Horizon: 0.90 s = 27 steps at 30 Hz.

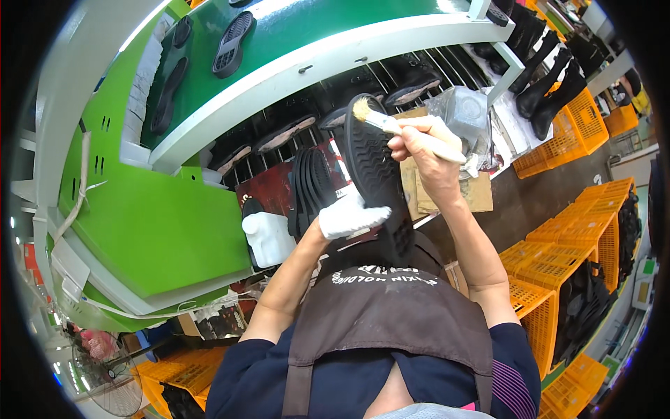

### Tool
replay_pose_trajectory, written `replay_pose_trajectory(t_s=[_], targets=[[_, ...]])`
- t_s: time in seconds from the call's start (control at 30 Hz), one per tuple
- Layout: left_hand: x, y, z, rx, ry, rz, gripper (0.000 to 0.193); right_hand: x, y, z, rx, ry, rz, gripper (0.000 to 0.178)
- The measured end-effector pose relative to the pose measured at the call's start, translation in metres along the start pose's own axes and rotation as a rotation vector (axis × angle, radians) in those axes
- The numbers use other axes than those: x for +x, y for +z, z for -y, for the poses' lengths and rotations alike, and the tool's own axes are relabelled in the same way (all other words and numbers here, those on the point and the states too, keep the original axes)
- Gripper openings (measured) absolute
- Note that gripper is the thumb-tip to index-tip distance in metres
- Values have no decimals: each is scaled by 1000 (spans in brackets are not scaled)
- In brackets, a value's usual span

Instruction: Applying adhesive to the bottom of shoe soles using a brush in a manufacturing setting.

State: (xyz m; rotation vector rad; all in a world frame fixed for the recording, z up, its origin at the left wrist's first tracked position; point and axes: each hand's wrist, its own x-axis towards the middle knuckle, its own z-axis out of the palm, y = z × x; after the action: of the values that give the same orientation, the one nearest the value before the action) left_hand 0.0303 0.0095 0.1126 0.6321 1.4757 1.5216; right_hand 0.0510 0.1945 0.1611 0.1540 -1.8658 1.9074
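Brown apron (391,318) over navy shirt (255,380) nearest camera. Left to right: fan (108,377), low in the corner; green panel (167,230); loose soles (234,43) on green belt (300,22) along the top; white jug (271,241), just beside a row of stacked soles (312,185) by a red sheet (269,185). Left hand (351,215), white-gloved, closed around the lower half of the black sole (373,157), thumb across it, fingers hidden behind. Sole is mid-view above the apron, held roughly upright, tread toward camera. Right hand (434,150), bare, fingers closed on brush (415,134); pale bristles over the sole's upper end, contact can't tell. Cardboard (474,194) below right hand; clear container (466,115) just beyond it. Further right: black boots (555,91), then orange crates (558,244).
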Motion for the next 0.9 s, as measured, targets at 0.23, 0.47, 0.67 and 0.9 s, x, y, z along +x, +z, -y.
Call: replay_pose_trajectory(t_s=[0.23, 0.47, 0.67, 0.9], targets=[[-18, -1, -3, -395, 166, -79, 57, 11, -10, -6, -75, -83, 83, 17], [-21, 3, -18, -615, 161, -188, 60, -5, -7, -2, -92, -55, 200, 17], [-10, -3, -9, -819, 187, -284, 62, -28, 7, 3, 40, 71, 275, 16], [4, -21, 0, -988, 289, -260, 62, -48, 21, 6, 36, 103, 327, 13]])
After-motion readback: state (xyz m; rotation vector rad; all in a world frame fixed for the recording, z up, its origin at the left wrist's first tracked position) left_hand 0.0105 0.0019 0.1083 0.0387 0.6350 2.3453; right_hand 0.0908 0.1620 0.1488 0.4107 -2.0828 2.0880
